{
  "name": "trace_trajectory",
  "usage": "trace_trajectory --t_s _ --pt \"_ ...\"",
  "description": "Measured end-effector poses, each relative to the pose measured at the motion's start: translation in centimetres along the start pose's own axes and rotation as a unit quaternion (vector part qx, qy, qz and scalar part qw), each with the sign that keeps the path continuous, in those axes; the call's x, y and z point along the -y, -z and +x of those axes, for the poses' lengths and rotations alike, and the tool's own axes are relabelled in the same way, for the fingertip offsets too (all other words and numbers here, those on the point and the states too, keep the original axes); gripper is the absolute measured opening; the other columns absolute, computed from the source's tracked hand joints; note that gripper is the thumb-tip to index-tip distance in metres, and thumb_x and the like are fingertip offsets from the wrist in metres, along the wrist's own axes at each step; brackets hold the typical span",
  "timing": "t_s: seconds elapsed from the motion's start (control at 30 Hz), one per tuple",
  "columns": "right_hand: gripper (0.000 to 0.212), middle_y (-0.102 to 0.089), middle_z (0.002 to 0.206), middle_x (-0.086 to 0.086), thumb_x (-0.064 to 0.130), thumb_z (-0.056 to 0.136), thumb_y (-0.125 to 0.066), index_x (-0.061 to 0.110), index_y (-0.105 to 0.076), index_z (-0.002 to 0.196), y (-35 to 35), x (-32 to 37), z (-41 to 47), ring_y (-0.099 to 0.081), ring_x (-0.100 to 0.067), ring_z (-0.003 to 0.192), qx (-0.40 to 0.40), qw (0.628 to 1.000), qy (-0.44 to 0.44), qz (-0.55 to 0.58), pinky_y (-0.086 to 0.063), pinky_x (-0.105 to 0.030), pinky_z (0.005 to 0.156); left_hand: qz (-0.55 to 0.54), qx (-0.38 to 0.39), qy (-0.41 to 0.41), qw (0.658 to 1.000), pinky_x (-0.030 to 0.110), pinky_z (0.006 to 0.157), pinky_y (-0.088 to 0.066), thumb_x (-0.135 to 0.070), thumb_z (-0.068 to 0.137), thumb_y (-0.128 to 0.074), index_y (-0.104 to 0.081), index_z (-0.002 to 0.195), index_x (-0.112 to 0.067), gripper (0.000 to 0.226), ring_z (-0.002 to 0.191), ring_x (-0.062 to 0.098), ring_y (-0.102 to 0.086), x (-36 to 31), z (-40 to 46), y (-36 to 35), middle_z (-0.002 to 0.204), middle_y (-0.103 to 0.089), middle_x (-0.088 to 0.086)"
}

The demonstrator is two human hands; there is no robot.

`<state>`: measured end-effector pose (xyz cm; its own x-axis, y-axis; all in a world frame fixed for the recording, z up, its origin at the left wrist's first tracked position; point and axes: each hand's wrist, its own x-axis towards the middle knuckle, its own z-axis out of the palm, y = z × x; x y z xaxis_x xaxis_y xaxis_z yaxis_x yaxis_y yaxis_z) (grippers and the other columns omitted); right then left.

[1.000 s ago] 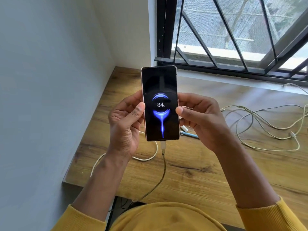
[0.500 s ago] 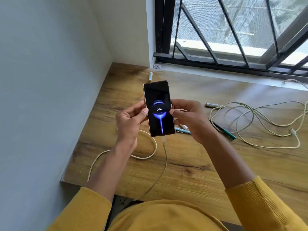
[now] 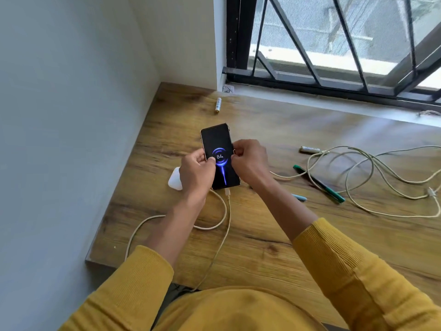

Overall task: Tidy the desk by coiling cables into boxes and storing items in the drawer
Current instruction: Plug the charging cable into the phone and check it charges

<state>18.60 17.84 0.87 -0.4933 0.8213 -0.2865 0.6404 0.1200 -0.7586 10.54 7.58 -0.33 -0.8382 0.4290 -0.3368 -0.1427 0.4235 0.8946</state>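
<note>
A black phone (image 3: 218,144) showing a blue charging animation and "84" is held low over the wooden desk (image 3: 262,247). My left hand (image 3: 195,175) grips its left edge, thumb on the screen. My right hand (image 3: 249,161) grips its right edge. A pale charging cable (image 3: 228,211) is plugged into the phone's bottom and runs off the desk's front edge. A second pale cable (image 3: 214,226) loops on the desk under my left wrist. A tangle of pale cables (image 3: 372,177) lies at the right.
A white charger plug (image 3: 175,181) lies beside my left hand. Two batteries (image 3: 218,105) (image 3: 309,149) lie on the desk, plus a green pen (image 3: 318,183) and a light blue pen (image 3: 299,197). A wall bounds the desk's left side; a barred window (image 3: 334,44) stands behind.
Both hands have lowered the phone away from the camera toward the desk. The white plug, the batteries and the green pen have come into sight.
</note>
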Motion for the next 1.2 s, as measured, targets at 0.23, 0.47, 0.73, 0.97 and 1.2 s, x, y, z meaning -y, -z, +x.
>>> trace_trajectory --t_s 0.23,0.47,0.73,0.97,1.2 --pt "0.023 -0.073 0.088 -0.014 0.002 0.077 -0.057 0.009 -0.075 0.090 -1.1 -0.5 0.8 -0.065 -0.035 0.085 0.028 0.997 -0.009 -0.064 -0.047 -0.033 0.065 0.051 0.029 0.001 0.998 0.026 0.093 -0.056 -0.014 0.092 -0.056 -0.075 0.103 -0.031 0.027 0.092 -0.008 -0.069 0.4 -0.7 -0.2 0.095 -0.076 -0.021" --pt "0.008 -0.056 0.095 -0.015 0.011 0.084 -0.059 0.014 -0.054 0.079 -1.5 -0.9 0.5 -0.047 -0.028 0.083 0.044 0.995 -0.008 -0.089 -0.026 -0.032 0.057 0.123 0.057 -0.044 0.990 0.040 0.099 -0.056 -0.020 0.096 -0.058 -0.073 0.116 -0.016 0.026 0.098 0.024 -0.067 1.1 -1.7 -0.4 0.106 -0.075 0.000" --pt "0.005 -0.051 0.098 -0.008 0.010 0.086 -0.058 0.013 -0.055 0.084 -1.4 -1.1 -1.6 -0.050 -0.030 0.097 0.030 0.994 0.034 -0.103 -0.032 -0.033 0.074 0.132 -0.018 -0.095 0.987 0.026 0.103 -0.051 -0.007 0.097 -0.064 -0.067 0.140 -0.013 0.044 0.121 0.017 -0.068 2.4 -2.4 2.8 0.139 -0.070 0.005" --pt "0.043 -0.066 0.123 -0.008 0.014 0.091 -0.065 0.017 -0.069 0.134 -3.4 -0.4 -3.3 -0.058 -0.028 0.118 0.031 0.983 0.121 -0.137 -0.038 -0.029 0.091 0.272 -0.137 -0.138 0.942 0.022 0.100 -0.029 -0.015 0.084 -0.082 -0.072 0.127 -0.015 0.044 0.120 0.030 -0.056 6.3 -1.0 7.1 0.129 -0.064 0.006" --pt "0.038 -0.072 0.112 -0.008 0.013 0.089 -0.069 0.013 -0.072 0.126 -5.4 1.0 -4.3 -0.063 -0.027 0.109 0.065 0.973 0.176 -0.134 -0.048 -0.035 0.094 0.295 -0.109 -0.138 0.939 0.034 0.099 -0.037 -0.033 0.078 -0.092 -0.070 0.129 -0.013 0.059 0.114 0.029 -0.057 7.3 -0.5 8.1 0.122 -0.065 0.008"
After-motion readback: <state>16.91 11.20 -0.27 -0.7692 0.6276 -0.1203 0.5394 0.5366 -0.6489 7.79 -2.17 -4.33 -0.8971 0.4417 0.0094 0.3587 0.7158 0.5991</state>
